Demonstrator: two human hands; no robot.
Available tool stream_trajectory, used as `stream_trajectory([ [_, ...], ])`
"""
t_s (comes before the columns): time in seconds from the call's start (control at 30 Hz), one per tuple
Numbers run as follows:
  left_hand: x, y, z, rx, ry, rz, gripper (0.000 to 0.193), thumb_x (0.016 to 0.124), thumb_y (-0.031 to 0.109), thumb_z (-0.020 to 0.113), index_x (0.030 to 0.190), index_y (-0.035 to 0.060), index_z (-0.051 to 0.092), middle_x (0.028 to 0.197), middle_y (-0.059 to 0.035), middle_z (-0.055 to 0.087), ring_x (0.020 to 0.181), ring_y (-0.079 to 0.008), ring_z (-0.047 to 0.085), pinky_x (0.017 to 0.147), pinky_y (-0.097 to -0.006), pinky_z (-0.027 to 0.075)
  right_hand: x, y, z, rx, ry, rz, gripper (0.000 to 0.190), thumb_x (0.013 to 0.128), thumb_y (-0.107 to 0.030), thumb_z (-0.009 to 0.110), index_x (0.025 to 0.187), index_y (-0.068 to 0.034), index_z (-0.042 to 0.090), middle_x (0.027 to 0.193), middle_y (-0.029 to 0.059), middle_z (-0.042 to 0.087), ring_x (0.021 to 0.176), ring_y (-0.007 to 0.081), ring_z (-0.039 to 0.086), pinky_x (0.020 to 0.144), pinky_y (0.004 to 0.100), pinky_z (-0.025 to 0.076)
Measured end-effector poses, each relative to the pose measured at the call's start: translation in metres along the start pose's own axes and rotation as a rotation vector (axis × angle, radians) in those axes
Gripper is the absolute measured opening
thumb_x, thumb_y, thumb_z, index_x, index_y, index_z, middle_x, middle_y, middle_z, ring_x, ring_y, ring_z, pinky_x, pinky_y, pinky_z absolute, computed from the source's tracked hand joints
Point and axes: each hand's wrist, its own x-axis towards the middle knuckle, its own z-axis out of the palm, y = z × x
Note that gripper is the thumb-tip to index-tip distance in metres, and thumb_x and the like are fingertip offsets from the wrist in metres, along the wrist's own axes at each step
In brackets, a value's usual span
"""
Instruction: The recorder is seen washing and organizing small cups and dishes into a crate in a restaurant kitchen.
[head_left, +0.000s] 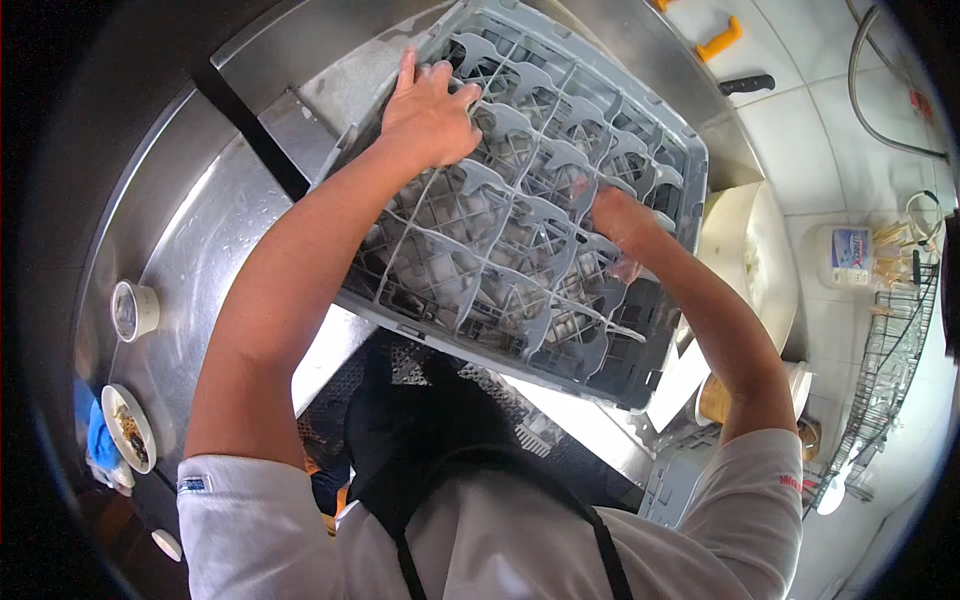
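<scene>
A grey plastic dishwasher rack (536, 352) with scalloped dividers lies tilted in front of me. My left hand (433, 112) is on its upper left side, fingers bent over the edge and dividers, the index finger stretched out. On the right side, my right hand (615, 214) reaches down among the dividers, which partly cover its fingers; I cannot see whether it grips anything. Pale, clear shapes show blurred through the grid, and I cannot tell whether they are glassware in the rack or something beneath it.
A stainless steel counter (191, 247) extends left, with a small tub (136, 311) and an oval plate of food scraps (129, 429). Right of the rack stands a cream plastic container (757, 262). Knives, including a black-handled one (748, 84), hang by the tiled wall near a wire rack of glasses (889, 360).
</scene>
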Motion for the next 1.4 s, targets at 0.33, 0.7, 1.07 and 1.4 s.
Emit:
stream_trajectory([
  [0.33,0.001,-0.002,0.008,0.044,0.034,0.001,0.054,0.085,0.044,0.05,0.134,0.02,0.043,0.132,-0.0193,0.04,0.127,-0.0317,0.037,0.112,-0.0516,0.0,-0.015,-0.012,-0.029,-0.242,-0.177,-0.223,0.026,0.083,-0.019,0.051,0.103,-0.005,0.059,0.095,0.0188,0.063,0.089,0.0348,0.061,0.077,0.0429,0.049],
  [0.7,0.003,0.005,0.0,0.069,-0.016,-0.029,0.057,0.085,0.043,0.051,0.135,0.0189,0.041,0.137,-0.0185,0.036,0.13,-0.0311,0.034,0.112,-0.0521,0.001,0.003,-0.024,-0.031,-0.086,-0.166,-0.159,0.025,0.074,-0.01,0.057,0.097,-0.007,0.066,0.09,0.0197,0.065,0.082,0.0367,0.063,0.072,0.0412,0.051],
  [1.07,0.005,0.002,0.007,0.129,0.051,-0.006,0.056,0.084,0.044,0.051,0.134,0.0197,0.044,0.135,-0.0188,0.038,0.128,-0.0313,0.037,0.112,-0.0517,0.0,-0.012,-0.031,-0.042,0.168,-0.215,-0.237,0.029,0.072,-0.002,0.057,0.096,-0.012,0.07,0.09,0.0146,0.068,0.08,0.0284,0.065,0.069,0.0362,0.05],
  [1.4,0.008,0.004,0.006,0.132,0.063,0.025,0.056,0.083,0.042,0.054,0.133,0.0192,0.044,0.134,-0.019,0.04,0.128,-0.0312,0.037,0.111,-0.0544,0.004,-0.016,-0.026,-0.039,0.049,-0.197,-0.345,0.025,0.076,-0.009,0.053,0.095,-0.01,0.07,0.088,0.0146,0.068,0.08,0.0279,0.065,0.07,0.037,0.05],
])
